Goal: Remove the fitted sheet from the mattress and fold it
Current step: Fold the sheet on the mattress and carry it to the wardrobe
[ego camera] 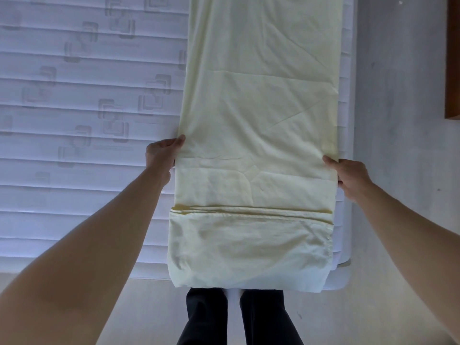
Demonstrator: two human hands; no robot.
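Two edges matter here: the fitted sheet [258,115], already off and folded to a long pale-yellow strip, lies on the bare mattress [74,95] along its right side, its long axis running straight away from the person, its near end doubled over by the bed's foot. Each long edge is pinched at about the same distance out, the left hand [163,153] on the left, the right hand [348,174] on the right, neither clearly nearer. Next fold, I judge, runs along that axis.
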